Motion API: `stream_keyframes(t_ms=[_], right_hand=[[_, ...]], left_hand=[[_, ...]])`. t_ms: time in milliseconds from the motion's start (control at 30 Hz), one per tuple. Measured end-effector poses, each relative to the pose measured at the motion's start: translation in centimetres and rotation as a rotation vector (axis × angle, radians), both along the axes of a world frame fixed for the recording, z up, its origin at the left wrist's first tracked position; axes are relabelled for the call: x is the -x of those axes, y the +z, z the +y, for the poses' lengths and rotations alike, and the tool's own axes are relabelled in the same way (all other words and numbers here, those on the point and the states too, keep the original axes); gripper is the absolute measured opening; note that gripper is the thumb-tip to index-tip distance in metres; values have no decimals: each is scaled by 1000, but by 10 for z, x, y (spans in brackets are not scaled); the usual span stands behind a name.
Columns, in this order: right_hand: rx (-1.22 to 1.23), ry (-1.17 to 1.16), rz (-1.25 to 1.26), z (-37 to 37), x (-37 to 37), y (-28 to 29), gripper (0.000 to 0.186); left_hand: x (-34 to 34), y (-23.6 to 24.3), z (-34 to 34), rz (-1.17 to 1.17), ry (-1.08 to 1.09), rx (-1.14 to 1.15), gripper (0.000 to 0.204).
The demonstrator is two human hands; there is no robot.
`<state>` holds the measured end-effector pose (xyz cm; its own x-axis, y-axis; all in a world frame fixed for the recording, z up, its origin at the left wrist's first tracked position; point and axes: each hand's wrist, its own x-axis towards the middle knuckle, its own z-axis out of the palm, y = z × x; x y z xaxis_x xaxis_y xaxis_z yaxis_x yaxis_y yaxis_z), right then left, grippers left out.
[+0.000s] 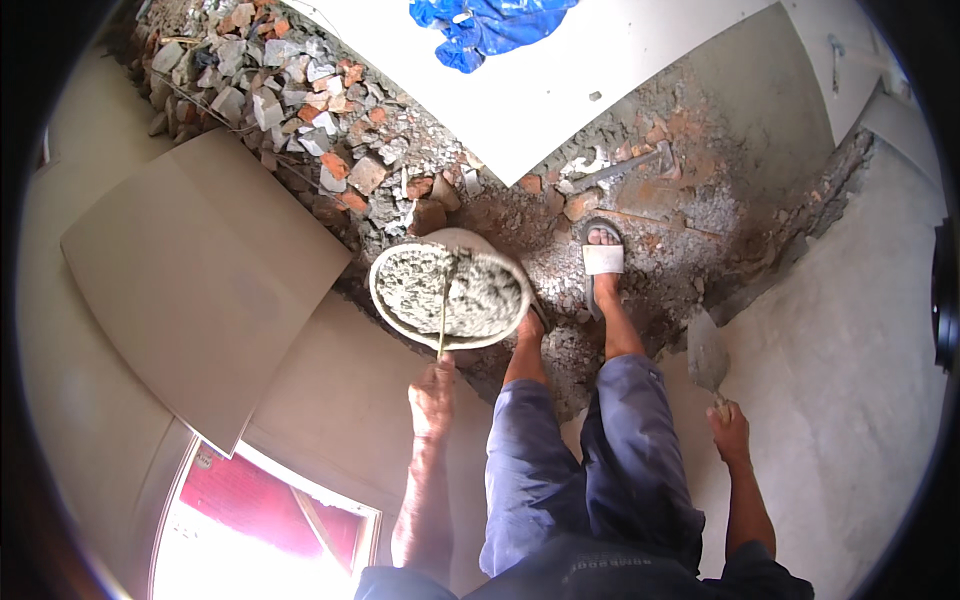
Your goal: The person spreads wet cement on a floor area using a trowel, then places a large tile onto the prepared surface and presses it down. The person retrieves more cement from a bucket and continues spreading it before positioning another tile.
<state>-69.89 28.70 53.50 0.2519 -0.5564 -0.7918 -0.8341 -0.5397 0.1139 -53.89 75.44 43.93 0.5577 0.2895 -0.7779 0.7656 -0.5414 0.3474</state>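
A: Status, nearest first?
B: Past our grey-blue shorts [535, 470], our right grip [730, 430] was closed round the handle of a trowel [708, 355], blade pointing away from us. Our left grip [432, 400] was closed at the near end of a thin pale rod [443, 310] crossing the bucket mouth. Bucket handle or stick, we couldn't tell.
A: And the bucket [462, 238] itself?
B: Just beyond our left grip, partly hiding our left foot [529, 324]. Mouth faced us, lumpy grey mix [485, 295] inside, partly blurred. Trowel was well apart from it, off to the right.
A: Farther out?
B: Our right foot [604, 262], in a sandal, was on gravelly ground right of the bucket. A beige panel [200, 270] was to the left. Beyond: a hammer-like tool [665, 158] on the rubble, a heap of broken brick and stone [268, 110] on the left, then a white sheet [500, 115] with crumpled blue plastic [495, 32] on it.
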Motion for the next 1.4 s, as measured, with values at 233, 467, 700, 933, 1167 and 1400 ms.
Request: stream_keyframes(t_ms=[233, 467, 700, 933, 1167, 1400], right_hand=[[-25, -105, -183, 57, -30, -13, 34], [-223, 546, -357, 45, -111, -110, 43], [-117, 1394, -438, 70, -225, -219, 39], [-541, 1269, -225, 169, -184, -285, 31], [-723, 1058, -304, 132, -186, -294, 34], [-889, 740, -436, 94, -166, -288, 35]], left_hand=[[-19, -19, -89, 21, 375, 211, 56], [-22, -69, -134, -7, 783, 396, 48], [21, -114, -110, -320, 773, 5, 46], [27, -159, -91, -486, 1030, 31, 40], [16, -161, -93, -415, 1139, -59, 48], [-5, -163, -103, -437, 1143, -212, 57]])
